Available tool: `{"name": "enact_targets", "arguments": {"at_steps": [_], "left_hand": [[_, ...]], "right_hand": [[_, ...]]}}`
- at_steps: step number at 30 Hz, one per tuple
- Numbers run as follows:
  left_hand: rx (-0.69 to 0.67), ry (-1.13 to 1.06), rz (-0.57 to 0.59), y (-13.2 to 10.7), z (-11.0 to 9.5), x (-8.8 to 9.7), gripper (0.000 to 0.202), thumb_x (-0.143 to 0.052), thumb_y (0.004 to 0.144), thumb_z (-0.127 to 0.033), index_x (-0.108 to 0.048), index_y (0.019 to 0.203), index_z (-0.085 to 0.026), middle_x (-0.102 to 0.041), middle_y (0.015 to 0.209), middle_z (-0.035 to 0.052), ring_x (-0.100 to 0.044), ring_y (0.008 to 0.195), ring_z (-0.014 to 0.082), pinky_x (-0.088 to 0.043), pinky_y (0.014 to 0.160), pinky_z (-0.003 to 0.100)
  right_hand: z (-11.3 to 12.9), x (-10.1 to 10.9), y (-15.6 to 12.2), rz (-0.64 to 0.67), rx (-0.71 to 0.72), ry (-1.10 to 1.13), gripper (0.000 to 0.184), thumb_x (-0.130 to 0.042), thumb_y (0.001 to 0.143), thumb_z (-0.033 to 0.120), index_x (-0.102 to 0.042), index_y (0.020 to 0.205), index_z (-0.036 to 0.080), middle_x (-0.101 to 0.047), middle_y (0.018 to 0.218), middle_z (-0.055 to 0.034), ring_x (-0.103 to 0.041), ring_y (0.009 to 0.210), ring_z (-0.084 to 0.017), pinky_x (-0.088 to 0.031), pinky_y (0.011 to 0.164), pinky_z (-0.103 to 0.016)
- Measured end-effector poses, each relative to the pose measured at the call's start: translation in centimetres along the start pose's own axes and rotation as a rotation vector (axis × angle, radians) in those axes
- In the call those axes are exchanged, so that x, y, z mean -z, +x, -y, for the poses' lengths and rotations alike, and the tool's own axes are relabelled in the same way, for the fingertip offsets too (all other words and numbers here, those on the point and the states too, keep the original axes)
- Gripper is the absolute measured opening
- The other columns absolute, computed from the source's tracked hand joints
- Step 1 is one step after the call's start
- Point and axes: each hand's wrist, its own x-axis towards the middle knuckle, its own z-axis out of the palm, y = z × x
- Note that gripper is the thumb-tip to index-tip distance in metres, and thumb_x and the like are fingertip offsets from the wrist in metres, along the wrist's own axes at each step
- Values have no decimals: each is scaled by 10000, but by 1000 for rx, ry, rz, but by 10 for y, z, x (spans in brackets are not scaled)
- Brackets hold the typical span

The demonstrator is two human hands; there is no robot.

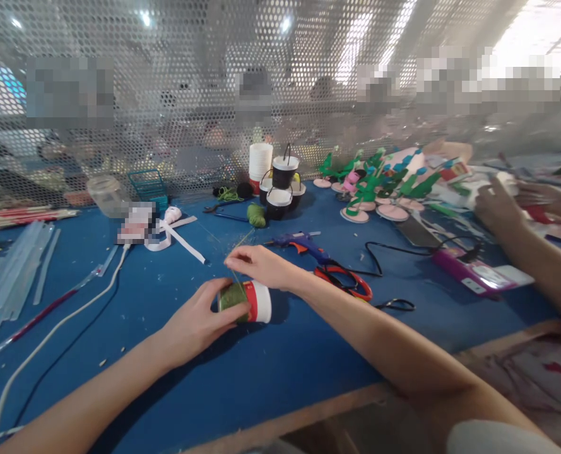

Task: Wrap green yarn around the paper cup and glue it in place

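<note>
We judge the step in hand to be winding green yarn [233,299] around a paper cup [262,301], with the wrap now covering the end nearest our left grip [199,320] and a red band and white part bare beyond it. The cup lies on its side within that grip, just below our right grip [264,266]; we cannot tell whether it touches the counter [166,277]. A further turn would call for rolling the cup with 1 hand while the other feeds the yarn snugly, so no coil slips or crosses. Our left grip is curved part-way open, its digits on 2 sides of the cup and closed against it. Our right grip is pinched at the fingertips, seemingly on the thin strand [245,238], palm turned down and forearm slanting in from the near right. Our left forearm comes in low from the near left. Beyond our right grip sits the green ball [257,215], and to its right the glue gun [308,244].
</note>
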Motion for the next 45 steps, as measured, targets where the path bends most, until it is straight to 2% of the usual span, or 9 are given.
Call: {"name": "enact_targets", "arguments": {"at_steps": [5,11,16,22,26,29,38,42,45], "left_hand": [[14,3,12,-2,-2,-1,305,-450,844,-158,-450,1120,-287,-352,1184,103,-422,1063,240,-459,812,389],[16,6,-18,-2,0,-3,338,-487,808,-119,-460,1114,-261,-352,1178,117,-444,1039,249,-475,793,372],[42,-14,-1,-4,-1,-3,352,-525,790,-121,-477,1112,-254,-367,1169,118,-455,1040,246,-473,818,368],[36,-17,-37,-7,0,-7,405,-561,762,-106,-452,1119,-264,-349,1173,107,-453,1028,233,-482,807,369],[55,-40,-39,-6,0,-9,424,-548,762,-90,-431,1126,-274,-342,1172,100,-449,1029,232,-478,808,382],[75,-63,-41,-7,0,-10,428,-536,761,-74,-435,1125,-276,-338,1175,96,-451,1023,230,-478,806,387],[123,-79,-20,-7,2,-10,401,-494,796,-90,-442,1151,-270,-339,1199,96,-433,1072,237,-456,854,397],[129,-114,-8,-6,2,-9,398,-487,803,-96,-434,1156,-271,-343,1197,94,-448,1055,223,-465,843,384],[133,-114,-17,-6,2,-8,398,-506,796,-105,-443,1151,-273,-366,1193,93,-461,1048,221,-466,839,380]], "right_hand": [[-4,17,42,-81,-154,42,310,-327,904,303,-551,936,92,-613,955,-111,-592,805,-133,-488,694,-277],[-9,53,102,-258,-222,-121,312,-497,840,297,-498,1120,159,-532,1113,-74,-553,923,-187,-473,761,-394],[1,68,136,-331,-73,-317,310,-494,841,297,-500,1116,155,-533,1112,-75,-553,926,-189,-472,763,-394],[49,76,155,-304,152,-501,314,-498,836,267,-514,1119,132,-555,1110,-82,-543,955,-175,-431,815,-358],[77,72,142,-182,215,-634,228,-533,791,324,-655,819,133,-653,831,-52,-572,829,-166,-401,770,-278],[79,73,119,-216,170,-748,269,-550,769,286,-588,540,150,-603,615,-67,-567,750,-205,-385,727,-311],[-3,106,7,-418,-72,-845,57,-577,676,209,-572,718,171,-588,642,-26,-545,620,-169,-384,591,-272],[-21,118,-2,-500,-135,-806,94,-613,637,232,-552,595,174,-575,571,-20,-555,585,-173,-391,570,-268],[-14,130,11,-643,-129,-755,173,-513,736,281,-538,607,167,-591,614,-33,-573,616,-160,-405,584,-257]]}}
